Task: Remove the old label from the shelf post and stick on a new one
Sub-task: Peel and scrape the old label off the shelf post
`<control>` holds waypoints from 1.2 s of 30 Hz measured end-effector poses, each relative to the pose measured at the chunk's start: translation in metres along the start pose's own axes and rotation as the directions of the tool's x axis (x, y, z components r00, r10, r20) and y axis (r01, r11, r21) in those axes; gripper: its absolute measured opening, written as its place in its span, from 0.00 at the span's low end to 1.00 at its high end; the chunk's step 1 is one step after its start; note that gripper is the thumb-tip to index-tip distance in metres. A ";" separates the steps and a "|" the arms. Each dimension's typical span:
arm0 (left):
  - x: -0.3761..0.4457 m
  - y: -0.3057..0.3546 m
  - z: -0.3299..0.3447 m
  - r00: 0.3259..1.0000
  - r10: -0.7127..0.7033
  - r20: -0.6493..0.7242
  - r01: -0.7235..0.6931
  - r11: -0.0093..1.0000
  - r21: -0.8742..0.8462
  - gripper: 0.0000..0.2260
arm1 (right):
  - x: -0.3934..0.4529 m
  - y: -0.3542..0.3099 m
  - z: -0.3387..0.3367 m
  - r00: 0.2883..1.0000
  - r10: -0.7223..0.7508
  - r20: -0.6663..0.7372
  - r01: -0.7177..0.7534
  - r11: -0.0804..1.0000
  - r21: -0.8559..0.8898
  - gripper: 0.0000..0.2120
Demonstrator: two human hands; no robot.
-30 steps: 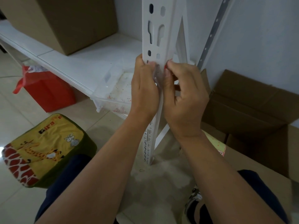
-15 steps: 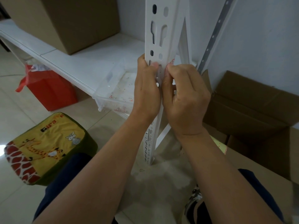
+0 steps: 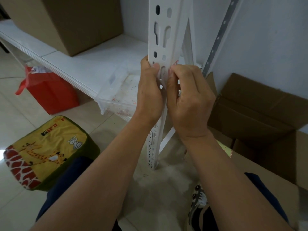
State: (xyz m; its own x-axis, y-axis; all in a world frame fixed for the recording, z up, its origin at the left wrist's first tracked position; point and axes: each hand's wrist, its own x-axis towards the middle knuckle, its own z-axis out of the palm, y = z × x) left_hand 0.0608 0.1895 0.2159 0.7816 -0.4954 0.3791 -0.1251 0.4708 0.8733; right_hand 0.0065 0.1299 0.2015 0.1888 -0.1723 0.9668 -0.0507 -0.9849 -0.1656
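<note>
The white slotted shelf post (image 3: 164, 34) rises through the middle of the view. My left hand (image 3: 150, 90) grips its left edge, thumb pressed on the front face. My right hand (image 3: 188, 97) is curled against the post's right edge, its fingertips pinching at the post face. A small corner of a white label with red print (image 3: 175, 62) peeks out just above my right fingers; the rest of it is hidden by the hand.
A white shelf (image 3: 86, 64) carries a cardboard box (image 3: 71, 22) and a clear plastic tray (image 3: 120, 90). On the floor are a red bag (image 3: 48, 92), a giraffe-print cushion (image 3: 45, 150) and flattened cardboard boxes (image 3: 260, 110) at right.
Both hands have stayed on the post at the same spot, shifting only slightly; my right fingertips have closed in nearer to the left thumb.
</note>
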 end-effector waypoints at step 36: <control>-0.001 0.001 -0.004 0.999 -0.054 0.000 0.054 0.998 -0.031 0.19 | -0.001 -0.001 0.004 0.999 0.017 -0.031 -0.018 1.000 -0.007 0.12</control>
State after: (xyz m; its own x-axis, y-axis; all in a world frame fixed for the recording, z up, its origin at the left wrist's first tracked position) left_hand 0.0623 0.1932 0.2158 0.7873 -0.5201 0.3311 -0.0638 0.4653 0.8828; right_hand 0.0100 0.1313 0.2001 0.1573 -0.1887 0.9694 -0.0604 -0.9816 -0.1813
